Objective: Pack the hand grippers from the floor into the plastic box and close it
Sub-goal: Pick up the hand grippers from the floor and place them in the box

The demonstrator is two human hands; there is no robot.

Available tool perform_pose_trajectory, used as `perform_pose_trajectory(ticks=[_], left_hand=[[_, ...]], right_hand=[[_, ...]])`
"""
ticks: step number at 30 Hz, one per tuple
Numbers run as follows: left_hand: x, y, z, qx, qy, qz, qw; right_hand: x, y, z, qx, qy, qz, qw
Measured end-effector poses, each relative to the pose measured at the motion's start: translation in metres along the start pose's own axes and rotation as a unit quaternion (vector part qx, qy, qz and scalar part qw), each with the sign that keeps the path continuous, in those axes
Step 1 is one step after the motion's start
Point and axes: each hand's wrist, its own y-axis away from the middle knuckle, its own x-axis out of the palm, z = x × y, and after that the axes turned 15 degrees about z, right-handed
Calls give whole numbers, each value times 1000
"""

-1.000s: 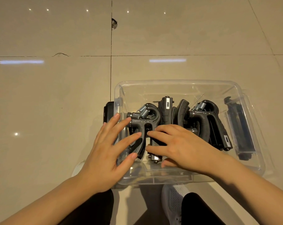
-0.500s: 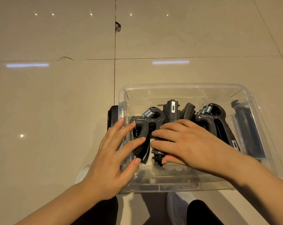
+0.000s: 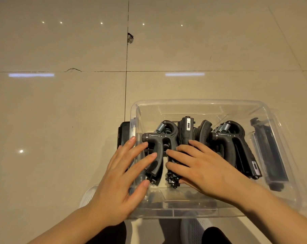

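Note:
A clear plastic box point(image 3: 198, 104) stands open on the tiled floor, low and right of centre. Several black hand grippers lie inside it: one at the left point(image 3: 158, 143), one at the right point(image 3: 237, 143), and more between them point(image 3: 186, 129). My left hand point(image 3: 121, 180) lies flat over the box's left wall, its straight fingers touching the left hand gripper. My right hand point(image 3: 200, 166) rests flat on the middle hand grippers, hiding most of them. Neither hand grips anything.
A black latch point(image 3: 122, 136) is on the box's left side and another black latch point(image 3: 268, 152) on its right side. My white shoes point(image 3: 193, 228) and dark trouser legs are just under the box's near edge. Bare beige tiles spread to the left and beyond.
The view has shifted slightly, so the box sits a little lower in frame. Both hands stay flat on the hand grippers with barely any movement.

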Motion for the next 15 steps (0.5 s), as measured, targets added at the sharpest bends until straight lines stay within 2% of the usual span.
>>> perform_pose_trajectory(ticks=[7, 15], left_hand=[[2, -1, 1, 8, 8, -12, 1000], [3, -1, 1, 11, -1, -20, 1000]], right_hand=[[-4, 2, -12, -24, -9, 20, 999], [-2, 4, -2, -1, -39, -12, 999]])
